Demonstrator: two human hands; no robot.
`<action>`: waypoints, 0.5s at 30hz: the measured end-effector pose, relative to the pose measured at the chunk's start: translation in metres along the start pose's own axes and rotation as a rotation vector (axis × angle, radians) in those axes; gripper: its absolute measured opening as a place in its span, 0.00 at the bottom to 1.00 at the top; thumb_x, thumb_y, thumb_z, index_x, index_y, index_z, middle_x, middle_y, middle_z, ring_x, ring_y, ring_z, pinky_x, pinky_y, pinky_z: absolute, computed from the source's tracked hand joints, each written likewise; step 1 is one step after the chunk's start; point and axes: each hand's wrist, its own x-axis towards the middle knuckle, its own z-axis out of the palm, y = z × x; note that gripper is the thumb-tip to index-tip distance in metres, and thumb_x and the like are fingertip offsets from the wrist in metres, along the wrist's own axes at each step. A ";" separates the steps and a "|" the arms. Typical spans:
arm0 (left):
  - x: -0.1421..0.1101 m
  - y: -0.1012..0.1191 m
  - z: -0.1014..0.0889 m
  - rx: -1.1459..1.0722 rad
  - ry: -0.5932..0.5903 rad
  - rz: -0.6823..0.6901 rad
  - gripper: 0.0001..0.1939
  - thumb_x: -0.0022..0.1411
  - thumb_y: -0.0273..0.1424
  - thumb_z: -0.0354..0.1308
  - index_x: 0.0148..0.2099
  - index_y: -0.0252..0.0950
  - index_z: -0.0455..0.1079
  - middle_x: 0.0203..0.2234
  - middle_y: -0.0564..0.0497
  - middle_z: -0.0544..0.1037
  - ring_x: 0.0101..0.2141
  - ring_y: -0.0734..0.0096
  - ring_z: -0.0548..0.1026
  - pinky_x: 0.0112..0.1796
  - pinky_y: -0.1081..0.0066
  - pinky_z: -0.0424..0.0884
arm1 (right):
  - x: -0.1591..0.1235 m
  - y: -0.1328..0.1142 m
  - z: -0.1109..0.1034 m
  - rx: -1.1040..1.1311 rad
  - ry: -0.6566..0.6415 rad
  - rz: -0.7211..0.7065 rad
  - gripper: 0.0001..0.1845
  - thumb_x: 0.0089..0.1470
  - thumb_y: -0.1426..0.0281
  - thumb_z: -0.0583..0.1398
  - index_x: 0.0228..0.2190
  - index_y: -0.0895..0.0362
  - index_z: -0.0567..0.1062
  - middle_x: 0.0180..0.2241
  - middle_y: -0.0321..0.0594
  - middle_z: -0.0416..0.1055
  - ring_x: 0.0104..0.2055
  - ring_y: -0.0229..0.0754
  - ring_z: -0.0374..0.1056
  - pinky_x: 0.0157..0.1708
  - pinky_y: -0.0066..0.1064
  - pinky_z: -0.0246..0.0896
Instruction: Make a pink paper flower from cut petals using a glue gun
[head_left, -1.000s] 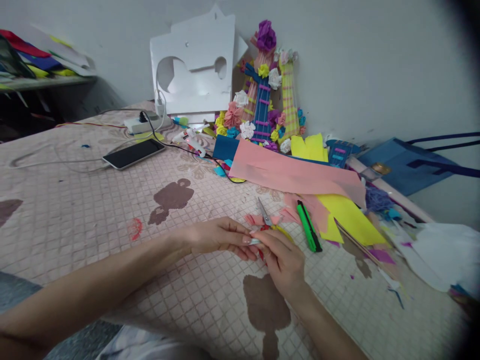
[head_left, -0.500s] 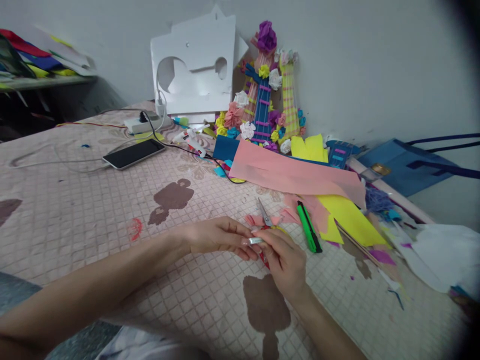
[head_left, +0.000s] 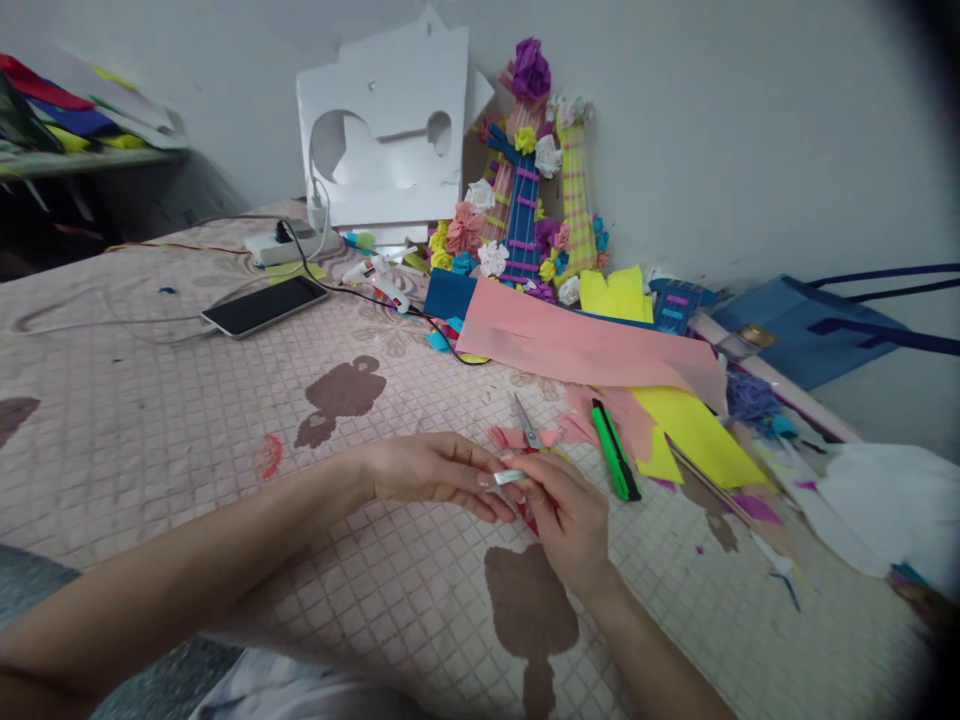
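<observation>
Between my two hands is a small, shiny white strip [head_left: 507, 478]; what it is made of is hard to tell. My left hand [head_left: 435, 474] reaches in from the left, its thumb and fingertips closed on one end. At the other end, my right hand [head_left: 571, 518] pinches the strip between thumb and fingers. Scissors [head_left: 527, 420] lie on the table just behind my hands, blades pointing away, their handles partly covered by my right hand. To the right of that hand rests a green utility knife [head_left: 615, 452].
Pink sheet [head_left: 585, 335] and yellow pieces [head_left: 709, 440] lie beyond the knife. Glue guns [head_left: 390, 292], a phone [head_left: 264, 306] and a power strip [head_left: 289, 245] sit at the back left. Flower-decorated paper guitars [head_left: 523, 215] and a white foam sheet [head_left: 382, 190] lean against the wall.
The white strip has tilted slightly between my fingers. Both hands stay in nearly the same place, and the view has shifted a little.
</observation>
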 end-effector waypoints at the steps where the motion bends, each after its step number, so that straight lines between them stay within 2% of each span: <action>1: 0.000 0.000 -0.001 -0.008 -0.002 0.003 0.14 0.58 0.32 0.62 0.45 0.31 0.73 0.39 0.46 0.78 0.39 0.71 0.76 0.46 0.69 0.68 | 0.000 0.000 0.000 0.001 -0.002 0.004 0.14 0.56 0.77 0.56 0.42 0.52 0.74 0.37 0.39 0.76 0.40 0.39 0.72 0.40 0.31 0.68; 15: 0.005 -0.007 0.003 0.000 0.141 0.051 0.11 0.57 0.32 0.63 0.40 0.29 0.75 0.35 0.46 0.79 0.36 0.72 0.77 0.45 0.70 0.68 | -0.002 0.002 0.001 -0.058 -0.007 -0.049 0.15 0.56 0.77 0.55 0.44 0.53 0.73 0.39 0.41 0.76 0.41 0.40 0.72 0.41 0.32 0.68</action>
